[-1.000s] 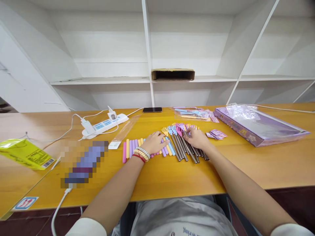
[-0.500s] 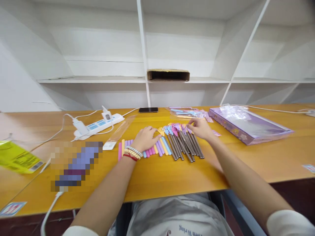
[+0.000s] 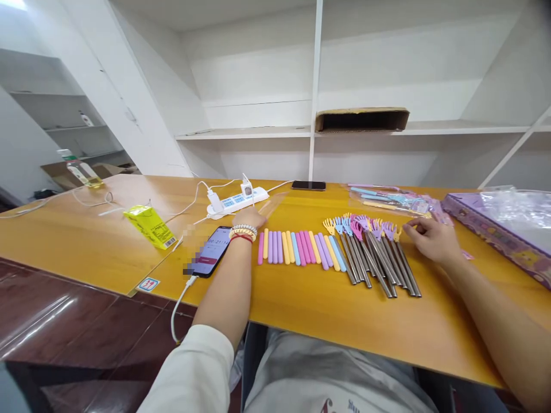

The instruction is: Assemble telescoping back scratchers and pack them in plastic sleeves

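My left hand (image 3: 249,217) is stretched over the clear plastic sleeve (image 3: 275,202), beside the power strip; its fingers are mostly hidden behind the hand. To its right lies a row of pastel sticks (image 3: 287,248) in pink, yellow, purple and blue. Next to them is a fanned pile of back scratchers (image 3: 379,258) with grey metal rods and small coloured claw heads pointing away from me. My right hand (image 3: 433,240) rests at the right edge of this pile, fingers curled and closed, thumb side against the outermost yellow head. Whatever is between those fingertips cannot be made out.
A phone (image 3: 210,252) on a charging cable lies left of my left arm. Behind it are a power strip (image 3: 239,202) and a yellow carton (image 3: 150,226). Another phone (image 3: 309,185), bagged coloured pieces (image 3: 387,198) and a purple box (image 3: 495,235) lie farther back and right.
My left hand has left the row of sticks and moved left onto the plastic sleeve, uncovering the row. My right hand stays by the scratcher heads. The view has turned left.
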Available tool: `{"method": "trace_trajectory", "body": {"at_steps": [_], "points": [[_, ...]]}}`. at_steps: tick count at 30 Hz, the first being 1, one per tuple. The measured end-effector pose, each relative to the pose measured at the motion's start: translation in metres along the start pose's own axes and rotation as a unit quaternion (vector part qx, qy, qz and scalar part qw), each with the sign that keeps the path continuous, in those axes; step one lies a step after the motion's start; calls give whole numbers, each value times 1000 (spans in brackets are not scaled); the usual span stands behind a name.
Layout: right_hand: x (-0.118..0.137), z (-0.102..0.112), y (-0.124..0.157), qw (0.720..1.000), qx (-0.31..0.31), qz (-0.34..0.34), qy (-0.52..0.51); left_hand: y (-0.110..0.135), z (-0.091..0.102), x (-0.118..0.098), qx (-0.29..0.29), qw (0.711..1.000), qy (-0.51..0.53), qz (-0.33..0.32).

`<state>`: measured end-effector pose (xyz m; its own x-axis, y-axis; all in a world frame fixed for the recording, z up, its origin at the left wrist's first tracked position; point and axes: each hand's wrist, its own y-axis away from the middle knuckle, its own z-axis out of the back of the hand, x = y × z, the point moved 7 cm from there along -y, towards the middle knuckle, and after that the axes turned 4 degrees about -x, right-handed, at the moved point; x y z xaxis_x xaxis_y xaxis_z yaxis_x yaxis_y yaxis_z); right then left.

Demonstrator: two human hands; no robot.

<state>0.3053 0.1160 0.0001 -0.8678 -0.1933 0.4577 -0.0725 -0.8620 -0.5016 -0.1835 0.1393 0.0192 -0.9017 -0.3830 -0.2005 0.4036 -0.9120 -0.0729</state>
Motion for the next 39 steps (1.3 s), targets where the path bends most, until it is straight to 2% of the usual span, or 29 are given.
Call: {"method": "trace_trajectory", "body": {"at_steps": [3, 7, 12, 16, 18, 20, 21, 22, 24, 26, 28, 30, 34, 36, 38, 39], "points": [[10, 0, 4, 1000, 14, 18, 6, -5, -6, 5, 32, 999, -12, -7], [22, 1, 8, 999, 18, 51, -1, -9, -6, 8, 20, 1000, -4, -5], [28, 0, 11, 996, 16, 82, -4, -9, -1, 9, -48, 997, 57, 17], [31, -1, 12, 996, 24, 89, -2, -5, 10, 4, -94, 991, 91, -5], [38, 0, 13, 994, 17, 104, -2, -1, 23, -1, -137, 983, 116, -22], [49, 3, 17, 991, -12, 135, -5, 5, 37, -10, -182, 956, 226, -51], [57, 6, 20, 987, -35, 154, -8, 11, 43, -16, -192, 927, 314, -70], [66, 9, 24, 983, -62, 174, -11, 17, 48, -25, -188, 887, 411, -91], [87, 15, 33, 969, -113, 218, -22, 35, 52, -50, -143, 794, 573, -142], [111, 19, 42, 950, -148, 272, -38, 61, 55, -82, -94, 736, 635, -217], [136, 21, 51, 926, -170, 334, -53, 90, 57, -108, -79, 714, 638, -278], [158, 22, 57, 901, -186, 387, -57, 117, 55, -129, -53, 705, 623, -335], [186, 27, 67, 877, -190, 430, -97, 157, 53, -148, 4, 701, 551, -454], [189, 38, 66, 885, -195, 384, -179, 167, 54, -148, 21, 681, 539, -495], [178, 52, 56, 892, -196, 258, -314, 167, 58, -142, 4, 660, 563, -498], [169, 55, 49, 883, -186, 177, -394, 164, 61, -137, -28, 651, 586, -482]]}}
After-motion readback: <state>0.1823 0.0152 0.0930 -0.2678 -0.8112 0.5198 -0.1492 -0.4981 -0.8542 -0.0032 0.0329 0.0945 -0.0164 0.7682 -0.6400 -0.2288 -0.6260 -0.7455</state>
